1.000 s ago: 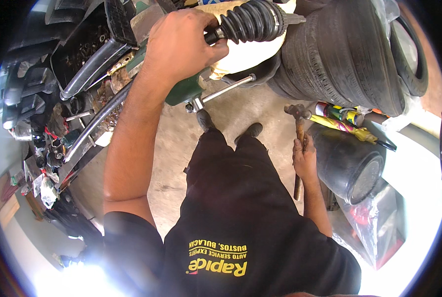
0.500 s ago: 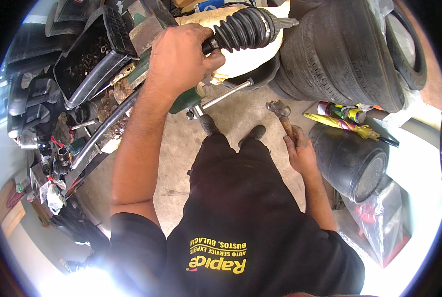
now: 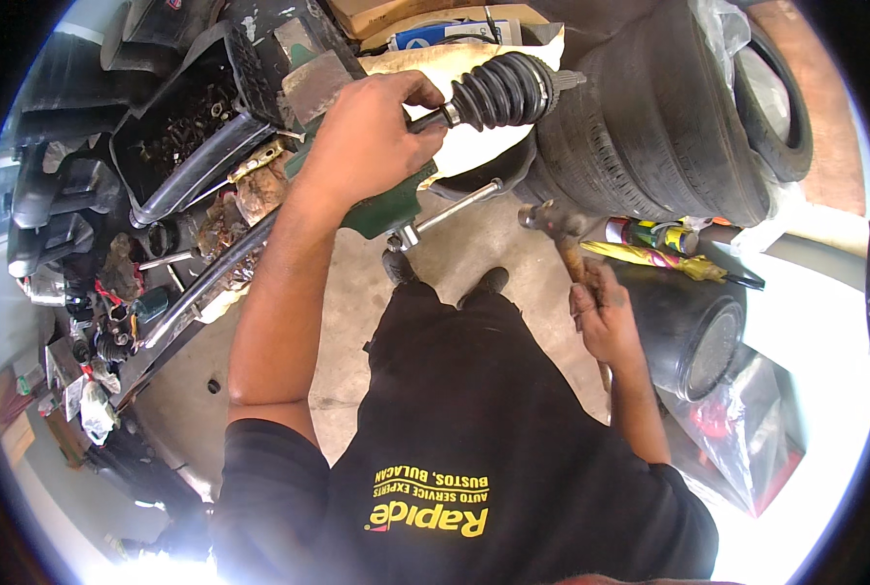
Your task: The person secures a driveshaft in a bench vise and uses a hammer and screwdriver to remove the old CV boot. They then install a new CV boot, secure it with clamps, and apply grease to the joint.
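My left hand [image 3: 381, 132] is closed around the shaft of a CV axle, just beside its black ribbed rubber boot [image 3: 503, 93]. The splined stub [image 3: 567, 81] points right, over a cream-coloured sheet [image 3: 454, 156]. Below my left wrist is a green bench vise [image 3: 384, 210] with a metal bar handle [image 3: 459, 207]; whether the shaft touches its jaws is hidden behind my hand. On the right, my right hand [image 3: 606, 317] grips a hammer [image 3: 557, 222] by its wooden handle, head upward and apart from the axle.
Large tyres [image 3: 640, 117] are stacked at the far right. A black drum [image 3: 698, 336] and a yellow folded umbrella [image 3: 669, 263] lie beyond my right hand. To the left are a black bin [image 3: 196, 146] of small metal parts and a cluttered bench. Concrete floor [image 3: 337, 322] shows around my feet.
The view has shifted slightly. The boot end of the axle has come a little nearer with my left hand. The hammer head has turned, and more handle shows above my right hand.
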Motion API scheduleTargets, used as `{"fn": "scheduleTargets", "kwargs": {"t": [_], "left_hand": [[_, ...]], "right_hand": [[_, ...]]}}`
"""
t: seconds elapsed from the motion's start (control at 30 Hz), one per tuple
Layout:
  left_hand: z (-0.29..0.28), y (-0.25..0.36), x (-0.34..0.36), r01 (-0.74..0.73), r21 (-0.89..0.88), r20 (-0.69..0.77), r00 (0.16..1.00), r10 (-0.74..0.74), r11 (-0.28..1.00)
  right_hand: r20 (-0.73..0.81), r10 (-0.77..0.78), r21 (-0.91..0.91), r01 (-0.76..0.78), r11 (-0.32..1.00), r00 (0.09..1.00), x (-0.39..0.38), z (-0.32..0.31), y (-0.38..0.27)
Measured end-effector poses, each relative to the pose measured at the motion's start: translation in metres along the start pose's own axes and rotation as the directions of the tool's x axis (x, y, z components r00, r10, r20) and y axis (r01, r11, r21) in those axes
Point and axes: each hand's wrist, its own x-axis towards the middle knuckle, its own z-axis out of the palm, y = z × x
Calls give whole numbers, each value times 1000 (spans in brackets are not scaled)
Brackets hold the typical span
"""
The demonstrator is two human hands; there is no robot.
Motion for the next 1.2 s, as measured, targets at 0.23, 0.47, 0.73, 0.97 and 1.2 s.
{"fn": "scheduleTargets", "kwargs": {"t": [0.23, 0.47, 0.73, 0.97, 1.2], "left_hand": [[2, 7, -23, -5, 226, -184, 982, 47, 974], [-6, 8, -67, -125, 91, -448, 881, 153, 988], [58, 73, -79, 277, -706, 118, 954, -277, 652], [118, 95, -35, 259, -474, -273, 866, -420, 841], [139, 110, -17, 434, -170, -354, 811, -466, 884]], "right_hand": [[-29, -136, 238, 139, 961, 990, 26, -10, -113], [-22, -368, -37, 367, 929, 930, 85, -9, -170], [356, -276, 108, 254, 961, 893, 142, -68, -175], [526, -309, 110, 297, 948, 792, 191, -99, -164], [548, -476, 203, 443, 873, 688, 199, -105, -170]]}}
